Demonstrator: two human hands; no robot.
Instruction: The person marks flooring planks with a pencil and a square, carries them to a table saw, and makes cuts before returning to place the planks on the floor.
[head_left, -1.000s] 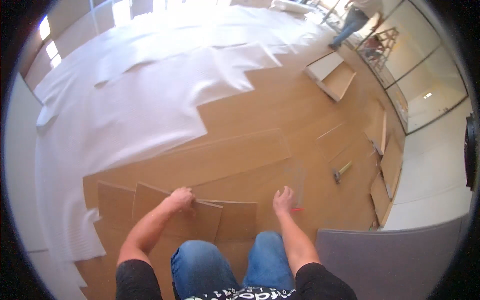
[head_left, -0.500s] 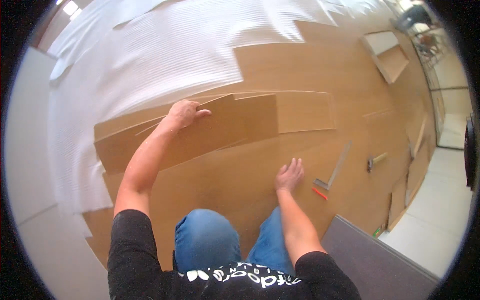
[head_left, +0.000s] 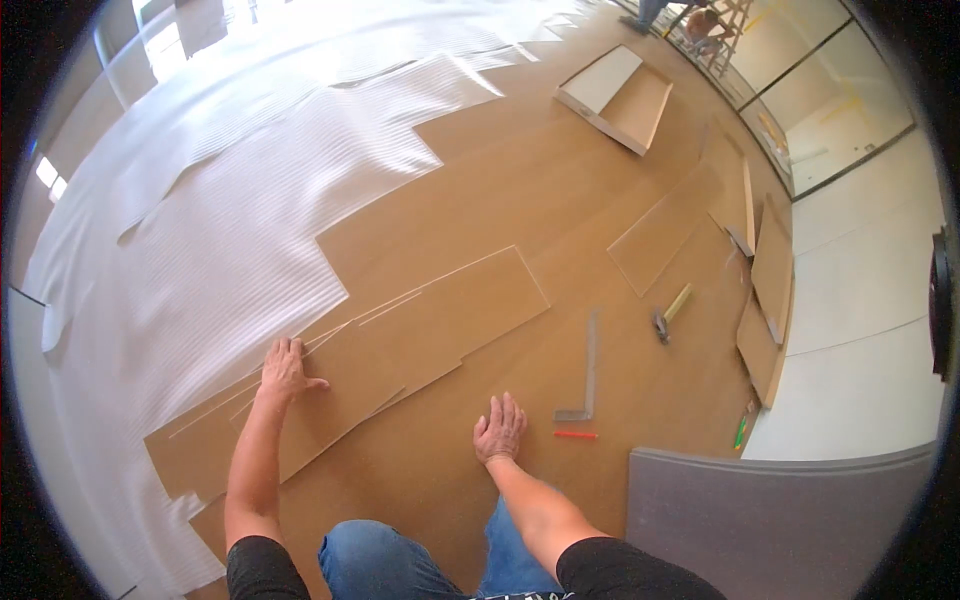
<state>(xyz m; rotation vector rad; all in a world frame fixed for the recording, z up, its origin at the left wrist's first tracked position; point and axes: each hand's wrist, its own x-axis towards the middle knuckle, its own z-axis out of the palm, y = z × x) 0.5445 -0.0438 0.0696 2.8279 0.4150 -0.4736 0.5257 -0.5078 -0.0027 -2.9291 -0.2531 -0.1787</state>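
Note:
A brown wood-look floor plank lies low over the floor in front of me, overlapping another plank whose right end shows farther out. My left hand rests at the far edge of the nearer plank, fingers stretched across that edge and thumb spread on its face. Whether the plank lies fully flat, I cannot tell. My right hand is spread flat on the brown floor, holding nothing. Just right of it lie a metal try square and a red pencil-like stick.
White foam underlay covers the floor at the left and back. A hammer, an open carton and loose planks lie rightward. A grey board occupies the near right. Beyond the glass, a person is beside a ladder.
The view has swung rightward. The plank under my left hand, previously tilted up and gripped by its far edge, is now lower. My right hand stays flat on the floor.

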